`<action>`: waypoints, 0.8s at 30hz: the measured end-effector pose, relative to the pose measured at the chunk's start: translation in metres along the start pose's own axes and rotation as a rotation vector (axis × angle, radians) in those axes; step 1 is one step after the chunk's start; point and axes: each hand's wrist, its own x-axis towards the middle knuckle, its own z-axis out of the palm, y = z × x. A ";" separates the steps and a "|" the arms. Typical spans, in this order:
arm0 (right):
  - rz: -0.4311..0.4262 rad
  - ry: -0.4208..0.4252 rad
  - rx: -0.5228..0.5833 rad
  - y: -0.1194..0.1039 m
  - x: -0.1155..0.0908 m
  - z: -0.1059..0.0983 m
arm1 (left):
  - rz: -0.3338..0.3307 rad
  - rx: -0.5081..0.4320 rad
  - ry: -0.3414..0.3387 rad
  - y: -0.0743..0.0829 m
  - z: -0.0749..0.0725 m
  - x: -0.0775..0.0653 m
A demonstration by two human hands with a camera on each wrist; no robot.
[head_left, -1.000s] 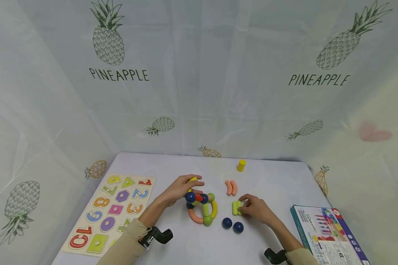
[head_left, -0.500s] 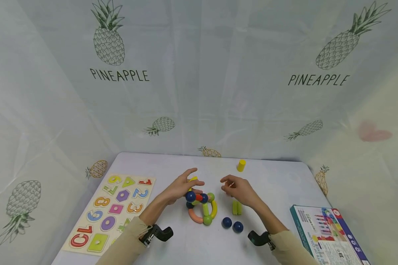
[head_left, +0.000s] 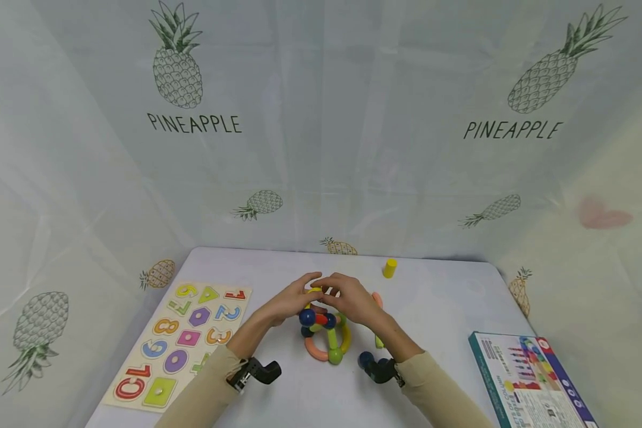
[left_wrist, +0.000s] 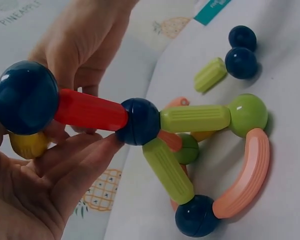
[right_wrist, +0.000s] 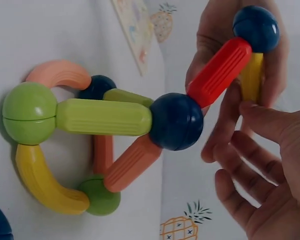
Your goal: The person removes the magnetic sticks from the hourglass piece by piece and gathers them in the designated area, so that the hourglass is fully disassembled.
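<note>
A magnetic stick-and-ball structure stands mid-table, with a green ball (head_left: pixel 334 356), a yellow curved stick (right_wrist: pixel 45 185) and a red stick (left_wrist: pixel 91 109) leading to a dark blue ball (right_wrist: pixel 256 29). From that ball rises a yellow magnetic stick (right_wrist: pixel 251 80). My left hand (head_left: pixel 286 304) holds this yellow stick, its other fingers stretched beside the red stick in the left wrist view. My right hand (head_left: pixel 350 300) meets it from the right, thumb on the stick's free end and lower fingers loosely bent. Its index finger is partly hidden.
A number-and-shape board (head_left: pixel 179 345) lies left and a printed box (head_left: pixel 529 380) right. A yellow stick (head_left: pixel 389 268) stands at the back. Right of the structure lie an orange curved stick (head_left: pixel 377 299), a green stick (head_left: pixel 378 342) and dark blue balls (left_wrist: pixel 241 63).
My right hand has left the green sticks, passed over the orange curved sticks and come leftward to the yellow stick. My left hand has stayed around that stick, beside the structure.
</note>
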 end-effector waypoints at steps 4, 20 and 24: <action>0.031 0.040 -0.005 0.002 -0.001 0.003 | -0.003 0.009 0.003 -0.001 -0.001 -0.001; 0.211 0.222 0.128 0.008 -0.022 -0.007 | 0.040 -0.008 -0.053 -0.003 -0.011 -0.008; 0.250 0.233 0.167 0.010 -0.032 -0.008 | 0.070 -0.035 -0.006 -0.006 -0.011 -0.010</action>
